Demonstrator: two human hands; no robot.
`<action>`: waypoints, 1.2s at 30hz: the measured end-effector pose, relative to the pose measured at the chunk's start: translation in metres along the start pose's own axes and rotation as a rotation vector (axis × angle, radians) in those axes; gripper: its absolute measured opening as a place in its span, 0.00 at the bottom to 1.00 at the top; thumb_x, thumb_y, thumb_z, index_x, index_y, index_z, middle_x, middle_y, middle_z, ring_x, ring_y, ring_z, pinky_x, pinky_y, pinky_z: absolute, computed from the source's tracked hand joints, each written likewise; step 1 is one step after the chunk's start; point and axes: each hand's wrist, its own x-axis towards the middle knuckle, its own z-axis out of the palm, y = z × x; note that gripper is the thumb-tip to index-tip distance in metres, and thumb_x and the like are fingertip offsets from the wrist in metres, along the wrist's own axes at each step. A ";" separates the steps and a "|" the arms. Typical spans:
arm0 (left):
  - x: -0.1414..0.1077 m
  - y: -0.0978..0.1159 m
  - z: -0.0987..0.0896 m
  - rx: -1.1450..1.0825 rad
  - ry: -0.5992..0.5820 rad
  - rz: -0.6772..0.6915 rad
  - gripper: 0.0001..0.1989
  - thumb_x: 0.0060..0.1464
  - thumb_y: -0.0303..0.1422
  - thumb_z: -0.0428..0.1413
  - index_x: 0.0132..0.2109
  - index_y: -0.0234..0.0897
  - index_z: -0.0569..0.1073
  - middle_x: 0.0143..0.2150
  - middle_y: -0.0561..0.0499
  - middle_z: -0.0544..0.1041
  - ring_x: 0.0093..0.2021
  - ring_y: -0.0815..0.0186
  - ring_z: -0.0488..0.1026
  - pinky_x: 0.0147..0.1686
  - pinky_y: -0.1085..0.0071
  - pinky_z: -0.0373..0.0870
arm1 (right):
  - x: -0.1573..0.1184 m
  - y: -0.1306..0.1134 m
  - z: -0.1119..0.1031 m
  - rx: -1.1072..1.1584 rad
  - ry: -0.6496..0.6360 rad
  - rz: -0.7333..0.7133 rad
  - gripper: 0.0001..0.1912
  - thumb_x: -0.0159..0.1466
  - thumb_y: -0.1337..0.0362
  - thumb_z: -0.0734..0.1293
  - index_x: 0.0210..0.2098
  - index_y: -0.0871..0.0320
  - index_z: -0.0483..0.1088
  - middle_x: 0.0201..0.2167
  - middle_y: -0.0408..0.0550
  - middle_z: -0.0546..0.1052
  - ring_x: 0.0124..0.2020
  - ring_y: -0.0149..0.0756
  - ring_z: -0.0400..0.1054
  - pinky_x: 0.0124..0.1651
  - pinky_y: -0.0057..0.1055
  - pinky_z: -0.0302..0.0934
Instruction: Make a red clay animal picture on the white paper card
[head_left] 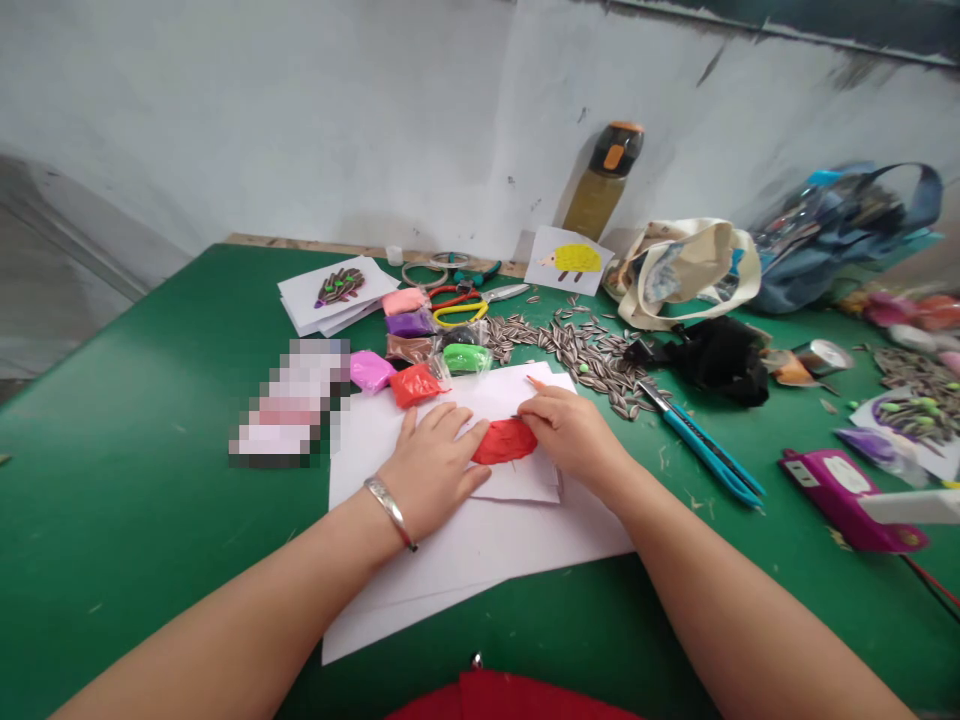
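A flattened patch of red clay (504, 441) lies on a small white card (525, 485), which rests on larger white sheets (420, 590). My left hand (431, 465), with a silver bangle at the wrist, lies spread on the paper, its fingertips at the left edge of the clay. My right hand (566, 430) is at the clay's upper right, fingers pinched together; a small dark tip shows at them, but what they hold is too small to name. An orange pointed thing (535, 382) shows just above this hand.
Clay packets, including a red one (416, 385), lie behind the paper, with scissors (461, 312) and sunflower seeds (585, 350) beyond. A blue cutter (705, 445) and magenta device (847, 495) are at right. Behind stand a bottle (604, 180) and a cloth bag (686, 270).
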 end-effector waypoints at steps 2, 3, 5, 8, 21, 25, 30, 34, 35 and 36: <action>0.000 0.000 0.001 0.001 0.003 0.002 0.21 0.59 0.38 0.53 0.58 0.39 0.65 0.56 0.42 0.67 0.55 0.52 0.62 0.54 0.52 0.57 | 0.000 -0.001 -0.001 -0.001 0.022 0.025 0.14 0.65 0.70 0.59 0.33 0.56 0.76 0.38 0.51 0.76 0.58 0.42 0.65 0.53 0.34 0.61; 0.000 0.000 0.001 0.002 0.003 0.002 0.21 0.59 0.38 0.53 0.58 0.38 0.65 0.56 0.42 0.67 0.55 0.52 0.62 0.54 0.52 0.57 | 0.000 -0.001 -0.002 -0.004 0.020 0.025 0.14 0.65 0.70 0.59 0.33 0.56 0.76 0.37 0.51 0.76 0.58 0.42 0.65 0.53 0.35 0.61; 0.000 -0.001 0.002 0.002 0.004 0.002 0.20 0.59 0.38 0.53 0.57 0.39 0.65 0.57 0.42 0.67 0.55 0.52 0.61 0.54 0.51 0.57 | 0.000 -0.003 -0.002 -0.005 -0.006 0.008 0.14 0.64 0.71 0.59 0.32 0.56 0.76 0.36 0.50 0.76 0.59 0.41 0.63 0.54 0.34 0.60; 0.000 0.000 0.002 0.000 0.005 -0.001 0.21 0.59 0.38 0.53 0.58 0.39 0.65 0.57 0.41 0.67 0.56 0.51 0.61 0.54 0.50 0.57 | 0.000 -0.006 -0.003 0.001 -0.021 0.012 0.15 0.64 0.71 0.59 0.31 0.56 0.76 0.36 0.50 0.76 0.60 0.41 0.63 0.54 0.34 0.60; 0.000 -0.001 0.001 -0.003 -0.010 -0.002 0.21 0.59 0.38 0.53 0.58 0.38 0.65 0.58 0.41 0.67 0.56 0.51 0.61 0.54 0.51 0.57 | -0.004 -0.008 -0.010 0.007 -0.041 0.038 0.15 0.64 0.72 0.58 0.30 0.56 0.75 0.37 0.51 0.77 0.60 0.41 0.62 0.51 0.32 0.61; 0.000 -0.001 0.002 -0.001 -0.010 -0.005 0.21 0.60 0.38 0.53 0.58 0.37 0.65 0.58 0.41 0.66 0.56 0.51 0.61 0.54 0.51 0.56 | -0.005 -0.009 -0.013 0.008 -0.053 0.051 0.15 0.64 0.72 0.58 0.29 0.57 0.74 0.36 0.52 0.77 0.60 0.41 0.63 0.49 0.32 0.61; 0.000 -0.001 0.001 0.001 -0.024 -0.003 0.21 0.60 0.38 0.52 0.58 0.37 0.65 0.58 0.41 0.66 0.56 0.51 0.61 0.54 0.50 0.56 | -0.007 -0.009 -0.014 0.011 -0.059 0.070 0.15 0.62 0.73 0.58 0.28 0.56 0.74 0.36 0.50 0.78 0.59 0.40 0.63 0.48 0.31 0.60; 0.000 0.000 0.001 0.005 -0.027 -0.010 0.21 0.60 0.38 0.52 0.59 0.37 0.65 0.59 0.41 0.66 0.57 0.51 0.61 0.55 0.50 0.56 | -0.009 -0.012 -0.017 -0.028 -0.068 0.121 0.13 0.61 0.72 0.58 0.27 0.56 0.73 0.35 0.50 0.78 0.49 0.41 0.70 0.42 0.31 0.60; 0.000 0.000 0.001 0.004 -0.021 -0.010 0.21 0.60 0.38 0.53 0.58 0.37 0.65 0.59 0.41 0.66 0.57 0.51 0.61 0.55 0.50 0.56 | -0.009 -0.012 -0.017 -0.033 -0.070 0.127 0.13 0.61 0.72 0.58 0.27 0.56 0.73 0.34 0.50 0.78 0.48 0.41 0.71 0.41 0.31 0.60; 0.000 0.000 0.001 0.003 -0.016 -0.010 0.21 0.60 0.38 0.53 0.58 0.38 0.65 0.58 0.41 0.66 0.57 0.51 0.61 0.55 0.50 0.56 | -0.009 -0.013 -0.017 -0.031 -0.071 0.124 0.13 0.61 0.72 0.58 0.26 0.56 0.72 0.34 0.50 0.78 0.48 0.41 0.70 0.41 0.30 0.60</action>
